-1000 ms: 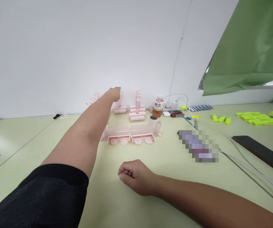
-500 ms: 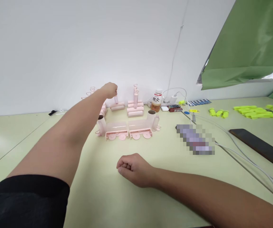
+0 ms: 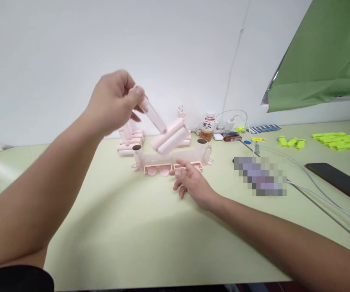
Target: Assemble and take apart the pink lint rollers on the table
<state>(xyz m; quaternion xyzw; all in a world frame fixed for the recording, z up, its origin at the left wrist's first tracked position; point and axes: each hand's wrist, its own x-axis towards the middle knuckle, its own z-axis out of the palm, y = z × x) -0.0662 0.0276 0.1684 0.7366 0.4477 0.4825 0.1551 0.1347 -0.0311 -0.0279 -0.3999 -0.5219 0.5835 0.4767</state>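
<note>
Above the bench (image 3: 117, 251), we hold a pink twin-cylinder roller (image 3: 172, 137) tilted in our left hand (image 3: 115, 101), grip clenched on the end of its translucent handle (image 3: 154, 117). Our right hand (image 3: 196, 187) has its grip released near the open pink cases (image 3: 157, 169). Other pink rollers (image 3: 129, 149) lie farther back, near the wall (image 3: 71, 61).

Workroom, indoor, light workshop or office type; exact kind uncertain. Evidence: pale green counter (image 3: 126, 243) spans the frame against plain white wall (image 3: 163, 40); green sheeting (image 3: 324, 56), upper right; repeated pink parts (image 3: 157, 169), centre; neon-yellow pieces (image 3: 339, 142) and charger (image 3: 230, 124), right.
</note>
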